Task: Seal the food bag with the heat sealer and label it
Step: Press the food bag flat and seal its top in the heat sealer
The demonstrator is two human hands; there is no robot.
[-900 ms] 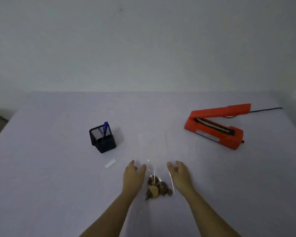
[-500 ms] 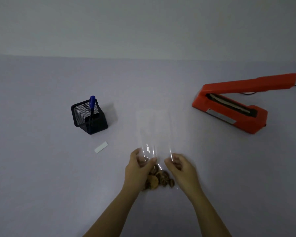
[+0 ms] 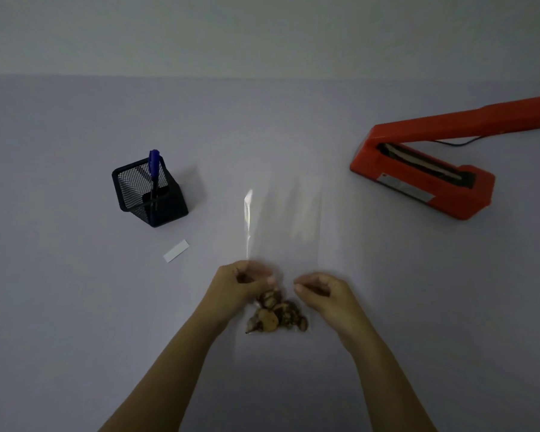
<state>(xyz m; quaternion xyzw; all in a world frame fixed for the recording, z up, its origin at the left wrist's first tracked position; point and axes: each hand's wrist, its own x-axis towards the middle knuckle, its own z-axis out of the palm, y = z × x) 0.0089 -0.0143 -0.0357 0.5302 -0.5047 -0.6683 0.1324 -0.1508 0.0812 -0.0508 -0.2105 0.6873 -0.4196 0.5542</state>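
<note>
Both hands pinch the clear bag

Curled fingers of the left hand (image 3: pixel 242 283) and right hand (image 3: pixel 323 289) pinch the bag (image 3: pixel 282 219) just above its brown food (image 3: pixel 276 316), forearms angling inward over the table (image 3: pixel 75 307). Sealer (image 3: pixel 424 179) sits open, far right.

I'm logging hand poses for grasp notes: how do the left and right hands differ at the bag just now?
The left hand pinches the clear bag at its left edge, film blurring its fingertips; the right hand is curled at the right edge, and contact cannot be told. The left hand sits slightly farther up the table than the right. Both are bare, curled, just above the dried food.
</note>
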